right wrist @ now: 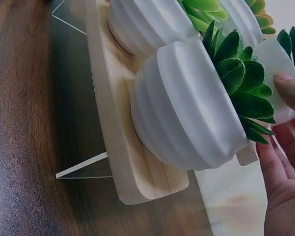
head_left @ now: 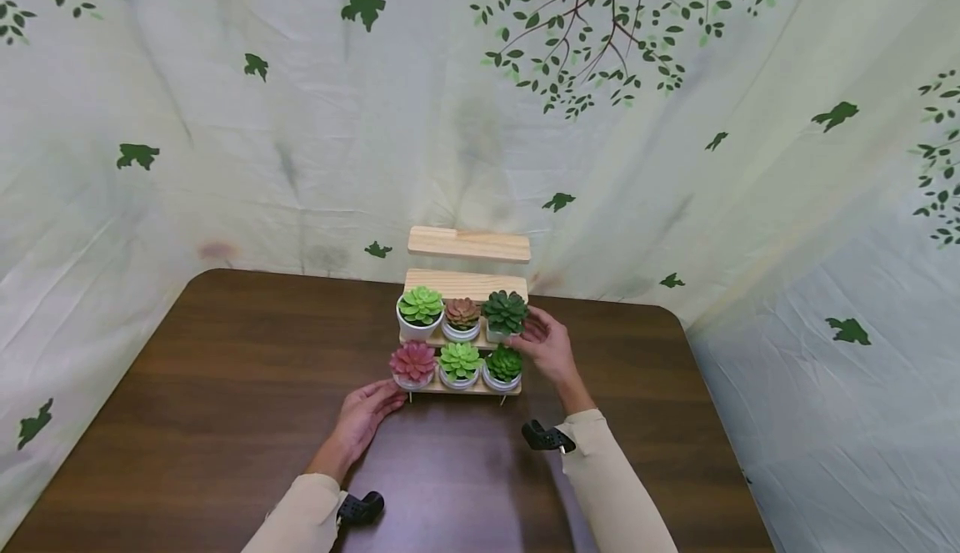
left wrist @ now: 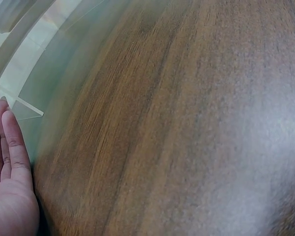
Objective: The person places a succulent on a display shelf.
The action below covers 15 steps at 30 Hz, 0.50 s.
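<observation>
The dark green succulent pot (head_left: 504, 319), far right on the stepped wooden stand (head_left: 467, 386), is touched by the right hand (head_left: 547, 349) with loosely opened fingers, apparently for seating, while the open, empty left hand (head_left: 365, 416) rests at the stand's near-left corner, seemingly for steadying.

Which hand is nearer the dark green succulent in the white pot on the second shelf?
Right. The right hand touches that dark green succulent's pot from its right side; the left hand rests by the pink succulent, lower left.
</observation>
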### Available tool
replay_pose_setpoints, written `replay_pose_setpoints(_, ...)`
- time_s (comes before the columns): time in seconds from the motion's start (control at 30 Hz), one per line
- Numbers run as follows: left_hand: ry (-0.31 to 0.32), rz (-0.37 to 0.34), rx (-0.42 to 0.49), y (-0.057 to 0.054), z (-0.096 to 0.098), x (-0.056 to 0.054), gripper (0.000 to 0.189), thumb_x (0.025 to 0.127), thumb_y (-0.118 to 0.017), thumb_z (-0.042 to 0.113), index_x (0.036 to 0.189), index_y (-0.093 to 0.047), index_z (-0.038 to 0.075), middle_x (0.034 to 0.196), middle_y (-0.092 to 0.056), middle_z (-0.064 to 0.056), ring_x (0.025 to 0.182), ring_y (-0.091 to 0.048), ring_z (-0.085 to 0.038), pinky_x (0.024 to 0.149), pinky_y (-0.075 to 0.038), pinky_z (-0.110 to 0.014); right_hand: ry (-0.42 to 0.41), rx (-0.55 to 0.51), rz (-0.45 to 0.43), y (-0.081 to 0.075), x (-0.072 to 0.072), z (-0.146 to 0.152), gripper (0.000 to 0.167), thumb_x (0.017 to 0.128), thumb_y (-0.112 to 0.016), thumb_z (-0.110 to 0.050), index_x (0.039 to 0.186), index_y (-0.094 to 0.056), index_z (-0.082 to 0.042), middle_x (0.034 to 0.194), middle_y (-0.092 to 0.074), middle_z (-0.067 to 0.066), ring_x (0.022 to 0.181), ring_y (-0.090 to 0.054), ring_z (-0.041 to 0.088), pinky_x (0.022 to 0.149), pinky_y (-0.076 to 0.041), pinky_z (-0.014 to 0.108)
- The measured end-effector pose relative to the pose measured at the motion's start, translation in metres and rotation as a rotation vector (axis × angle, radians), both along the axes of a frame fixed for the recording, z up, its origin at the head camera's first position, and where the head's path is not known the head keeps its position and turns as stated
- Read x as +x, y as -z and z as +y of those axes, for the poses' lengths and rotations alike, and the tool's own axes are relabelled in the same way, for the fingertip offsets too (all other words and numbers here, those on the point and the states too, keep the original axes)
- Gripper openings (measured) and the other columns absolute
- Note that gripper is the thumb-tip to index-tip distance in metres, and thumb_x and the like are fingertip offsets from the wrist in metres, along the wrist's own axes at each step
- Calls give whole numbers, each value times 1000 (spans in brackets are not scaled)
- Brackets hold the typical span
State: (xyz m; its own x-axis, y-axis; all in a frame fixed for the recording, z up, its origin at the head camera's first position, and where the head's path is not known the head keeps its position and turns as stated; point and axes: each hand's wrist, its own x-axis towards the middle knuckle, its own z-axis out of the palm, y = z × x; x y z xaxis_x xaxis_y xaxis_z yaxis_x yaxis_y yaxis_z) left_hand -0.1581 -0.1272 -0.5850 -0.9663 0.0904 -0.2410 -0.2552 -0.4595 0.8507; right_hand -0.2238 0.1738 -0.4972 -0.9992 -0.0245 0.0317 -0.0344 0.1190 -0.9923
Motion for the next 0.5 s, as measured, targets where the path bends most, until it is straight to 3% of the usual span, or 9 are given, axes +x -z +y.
replay_pose_setpoints(0.2, 6, -29, 5, -2, 0, 0, 25, 99, -47, -1, 90, -68, 10, 86, -71, 0, 83, -67, -12, 80, -55, -25, 10, -29, 2, -2, 4, 5, 62, 77, -77, 5, 133, -51, 2, 130, -56, 23, 119, -55, 32, 96, -50, 32)
replay_pose_setpoints(0.37, 19, -52, 11, -8, -9, -1, 20, 100, -50, 6, 94, -68, 11, 88, -71, 0, 86, -68, -14, 83, -56, -27, -23, -70, 58, -4, 9, 16, 54, 82, -71, 6, 131, -50, 6, 130, -54, 26, 121, -53, 38, 99, -48, 35)
replay_pose_setpoints(0.5, 40, -38, -85, -15, -26, -4, 15, 99, -53, 10, 106, -66, 5, 90, -72, -1, 86, -68, -15, 81, -56, -28, -42, -7, 61, -15, 17, 30, 50, 88, -68, 0, 133, -47, 7, 133, -51, 27, 125, -48, 40, 103, -45, 37)
